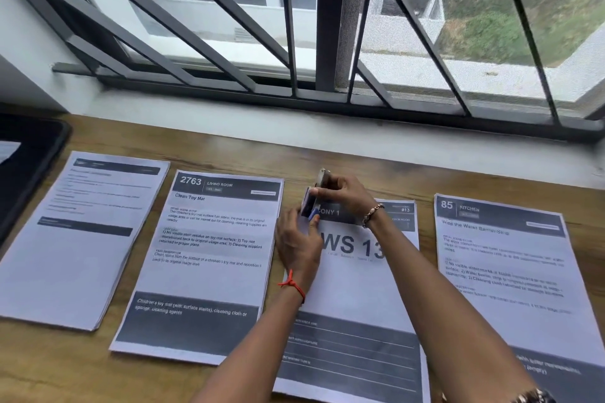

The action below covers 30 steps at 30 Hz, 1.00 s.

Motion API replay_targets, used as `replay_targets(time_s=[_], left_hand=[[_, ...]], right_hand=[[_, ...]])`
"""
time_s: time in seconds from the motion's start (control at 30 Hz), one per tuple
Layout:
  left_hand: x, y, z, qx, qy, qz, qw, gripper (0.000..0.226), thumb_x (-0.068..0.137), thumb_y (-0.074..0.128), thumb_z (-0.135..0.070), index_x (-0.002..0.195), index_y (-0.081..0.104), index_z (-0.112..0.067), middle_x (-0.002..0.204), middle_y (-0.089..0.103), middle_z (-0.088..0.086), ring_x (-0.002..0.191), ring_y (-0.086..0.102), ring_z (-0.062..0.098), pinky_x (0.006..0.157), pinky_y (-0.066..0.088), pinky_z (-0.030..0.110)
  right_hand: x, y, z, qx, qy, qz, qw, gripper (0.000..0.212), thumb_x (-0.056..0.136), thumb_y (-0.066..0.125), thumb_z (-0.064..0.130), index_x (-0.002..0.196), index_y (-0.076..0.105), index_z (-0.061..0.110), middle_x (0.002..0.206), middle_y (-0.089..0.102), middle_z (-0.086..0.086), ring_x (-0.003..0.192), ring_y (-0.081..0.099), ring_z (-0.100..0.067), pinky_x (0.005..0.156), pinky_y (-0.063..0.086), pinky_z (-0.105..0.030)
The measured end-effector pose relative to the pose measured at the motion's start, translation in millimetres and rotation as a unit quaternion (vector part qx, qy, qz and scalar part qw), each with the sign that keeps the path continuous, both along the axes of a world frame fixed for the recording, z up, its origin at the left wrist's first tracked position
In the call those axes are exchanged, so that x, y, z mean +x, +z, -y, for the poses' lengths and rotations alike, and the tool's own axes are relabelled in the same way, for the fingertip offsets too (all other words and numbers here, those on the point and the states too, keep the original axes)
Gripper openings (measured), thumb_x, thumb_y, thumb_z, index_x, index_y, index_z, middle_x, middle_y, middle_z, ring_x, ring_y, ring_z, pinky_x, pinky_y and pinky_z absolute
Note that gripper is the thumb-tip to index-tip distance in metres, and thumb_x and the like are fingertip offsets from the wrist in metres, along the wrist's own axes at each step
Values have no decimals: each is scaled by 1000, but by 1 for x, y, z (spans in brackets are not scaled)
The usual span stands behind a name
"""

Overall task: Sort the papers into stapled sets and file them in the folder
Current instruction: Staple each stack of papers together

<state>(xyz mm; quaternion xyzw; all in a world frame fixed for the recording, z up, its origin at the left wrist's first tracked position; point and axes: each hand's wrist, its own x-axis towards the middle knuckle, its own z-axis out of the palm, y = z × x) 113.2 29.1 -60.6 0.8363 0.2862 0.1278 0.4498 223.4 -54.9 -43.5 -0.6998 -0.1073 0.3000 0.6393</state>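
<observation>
At the top-left corner of the third paper stack [357, 288], the right hand [343, 195] is gripping a stapler [312, 203], fingers curled over its top and its blue and silver nose sitting on the corner of the sheets. The left hand [299, 242] is lying flat on the same stack just below, fingers fairly straight and pressing the paper down, its thumb reaching up to touch the stapler's blue part. A red thread [293, 285] is circling the left wrist and a bead bracelet [373, 214] the right. The top sheet is showing large letters "WS 13". This stack is lying on a wooden table [229, 147], third in a row of four. Just beside it to the left is lying the "Living Room" stack [203, 258], then a blurred-text stack [78, 239] further left; the "Kitchen" stack [510, 271] is lying to the right. A dark flat object [29, 167] is resting at the table's left edge; whether it is the folder I cannot tell. Window bars [330, 10] are rising behind.
</observation>
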Motion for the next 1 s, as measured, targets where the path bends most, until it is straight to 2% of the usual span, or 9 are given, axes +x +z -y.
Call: replay_targets(time_s=[0.13, 0.2, 0.27, 0.33, 0.47, 0.57, 0.7, 0.8, 1.0], left_hand=[[-2, 9, 3, -37, 2, 10, 999, 66, 79, 53, -52, 131, 50, -12, 129, 56, 6, 120, 50, 23, 98, 44, 42], [-2, 12, 3, -35, -4, 5, 999, 77, 75, 50, -61, 134, 46, -11, 135, 52, 8, 123, 46, 24, 101, 41, 41], [-3, 14, -1, -37, -14, 12, 999, 81, 72, 48, -66, 132, 46, -11, 132, 52, 8, 120, 48, 25, 98, 43, 44], [-6, 15, -7, -58, -26, 28, 998, 75, 71, 56, -60, 128, 47, -12, 126, 52, 7, 116, 49, 22, 95, 44, 45], [-12, 25, -16, -95, -66, 62, 991, 70, 72, 70, -45, 128, 45, -11, 127, 43, 3, 118, 42, 15, 101, 41, 38], [-20, 40, -28, -101, -114, 110, 982, 66, 77, 73, -30, 133, 40, -14, 130, 35, -6, 120, 31, 4, 103, 34, 27], [-29, 53, -73, -99, -125, 147, 976, 60, 78, 74, -19, 128, 42, -11, 131, 39, 3, 121, 34, 12, 103, 31, 27], [-32, 55, -126, -68, -99, 144, 982, 52, 79, 72, -16, 124, 46, -8, 130, 42, 8, 122, 36, 18, 103, 33, 31], [-29, 49, -209, -19, -37, 44, 998, 50, 83, 67, -17, 125, 47, 0, 130, 44, 18, 123, 37, 30, 100, 27, 30]], right_hand=[[2, 7, 7, 8, -36, -34, 999, 5, 82, 66, 4, 81, 64, 9, 72, 70, 3, 66, 67, -9, 64, 54, -20], [4, 9, 9, 31, -85, -54, 994, 5, 83, 64, 3, 84, 64, 7, 68, 71, 4, 63, 67, -8, 60, 54, -19], [6, 11, 8, 62, -140, -59, 986, 2, 83, 65, 5, 84, 63, 7, 70, 72, 2, 64, 68, -11, 64, 55, -21], [7, 16, 7, 97, -185, -54, 977, 10, 78, 70, 13, 83, 63, 8, 72, 70, 3, 70, 65, -11, 71, 53, -19], [4, 33, -7, 191, -244, -49, 949, 63, 35, 91, 44, 81, 65, 9, 72, 66, 7, 74, 60, -6, 74, 49, -16], [-2, 50, -29, 251, -265, -38, 930, 74, 27, 93, 47, 82, 63, 6, 66, 64, 7, 66, 60, -5, 68, 50, -17], [-19, 62, -73, 255, -262, -41, 930, 80, 27, 92, 50, 87, 61, 7, 64, 66, 5, 64, 64, -9, 69, 52, -27], [-37, 62, -115, 241, -268, -63, 931, 72, 32, 89, 45, 86, 62, 6, 64, 68, 2, 64, 67, -12, 62, 55, -29], [-59, 48, -174, 192, -323, -91, 922, 9, 82, 65, 17, 78, 61, 9, 57, 60, 2, 63, 57, -19, 60, 52, -31]])
